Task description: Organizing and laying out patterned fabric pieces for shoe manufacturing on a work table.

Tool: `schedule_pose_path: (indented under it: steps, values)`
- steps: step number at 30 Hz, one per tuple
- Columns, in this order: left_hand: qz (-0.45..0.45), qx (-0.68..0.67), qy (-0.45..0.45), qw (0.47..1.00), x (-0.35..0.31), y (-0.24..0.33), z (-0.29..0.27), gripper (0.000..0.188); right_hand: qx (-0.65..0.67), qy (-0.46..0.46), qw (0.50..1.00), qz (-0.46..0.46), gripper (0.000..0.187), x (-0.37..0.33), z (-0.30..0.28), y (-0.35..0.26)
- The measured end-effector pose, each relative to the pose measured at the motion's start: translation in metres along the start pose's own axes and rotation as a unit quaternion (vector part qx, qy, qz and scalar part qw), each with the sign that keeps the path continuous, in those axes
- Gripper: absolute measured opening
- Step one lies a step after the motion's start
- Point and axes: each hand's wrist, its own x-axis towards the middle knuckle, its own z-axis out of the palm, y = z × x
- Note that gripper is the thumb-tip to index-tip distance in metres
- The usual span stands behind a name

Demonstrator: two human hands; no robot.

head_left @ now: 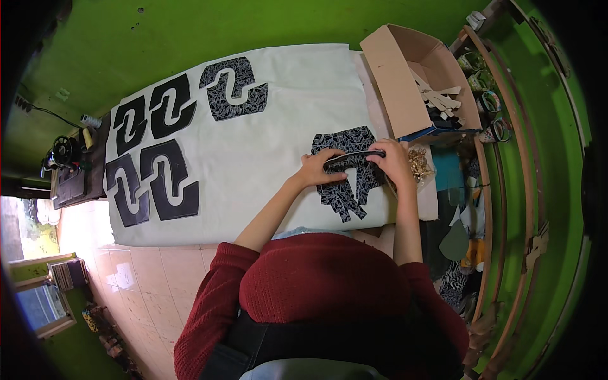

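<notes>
In front of me a black-and-white patterned fabric piece [342, 192] lies on the white-covered table [278, 120], with slits and pointed tabs at its near edge. Above its middle is a narrow dark curved strip [353, 154], which may be a raised edge of the same piece; I cannot tell. My left hand [318, 168] is closed on its left end, the fingers also resting over the patterned fabric. At the right end, my right hand [394, 163] pinches it between thumb and fingers. The right palm hides part of the fabric's right side.
Several black S-shaped cut pieces [169, 181] lie at the left, and a patterned one [221, 104] at the back. A cardboard box [396, 85] with pale strips stands at the back right. Gold-coloured small parts [420, 166] sit beside my right hand. A sewing machine [66, 152] is far left.
</notes>
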Motion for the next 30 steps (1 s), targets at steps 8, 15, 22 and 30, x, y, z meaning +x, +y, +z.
schedule_pose_path:
  steps: [8,15,22,30]
  values:
    - [0.097,-0.200,-0.029,0.975,-0.004,0.033,-0.033,0.078,-0.027,-0.082,0.996,-0.012,0.028,-0.007,-0.049,-0.041]
    - [-0.005,-0.427,0.089,0.900,-0.056,0.034,-0.087,0.028,0.216,-0.154,0.963,-0.040,0.029,0.012,-0.041,-0.072]
    - [-0.117,-0.419,0.263,0.861,-0.123,-0.025,-0.125,0.030,0.494,-0.187,0.848,0.035,0.017,0.033,0.059,-0.100]
    - [-0.216,-0.375,0.387,0.814,-0.156,-0.125,-0.142,0.019,0.558,-0.144,0.805,0.140,0.018,0.056,0.188,-0.161]
